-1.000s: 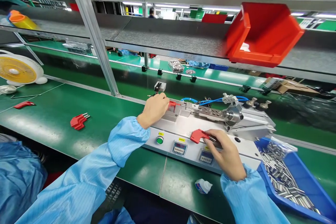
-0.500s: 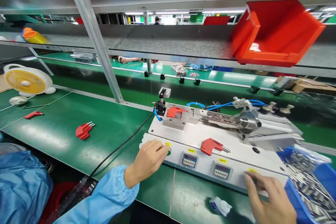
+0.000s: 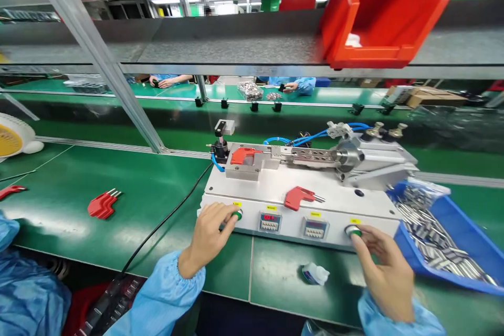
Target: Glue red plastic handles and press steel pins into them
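Note:
My left hand [image 3: 210, 231] holds nothing; its fingertips touch the left green push button [image 3: 237, 214] on the front of a metal bench machine [image 3: 220, 191]. At the other end, my right hand [image 3: 384, 262] has its thumb at the right green push button [image 3: 353, 230], with its curved fingers apart. A red pistol-shaped handle [image 3: 242, 155] sits in the machine's fixture, in line with a long slotted metal shaft [image 3: 311, 157]. Another red handle with metal prongs [image 3: 300, 198] lies loose on the machine's top. Between the buttons, the left counter display [image 3: 270, 221] glows red.
A blue bin [image 3: 464, 241] of metal parts stands right of the machine. Red handles [image 3: 103, 205] lie on the green bench at left, near a black cable [image 3: 169, 215]. A small white bottle [image 3: 315, 274] lies in front. A red bin [image 3: 378, 55] overhangs the shelf.
My view has shifted rightward and down. My right hand has come onto the right button, while my left stays at its button. The left counter now shows lit red digits.

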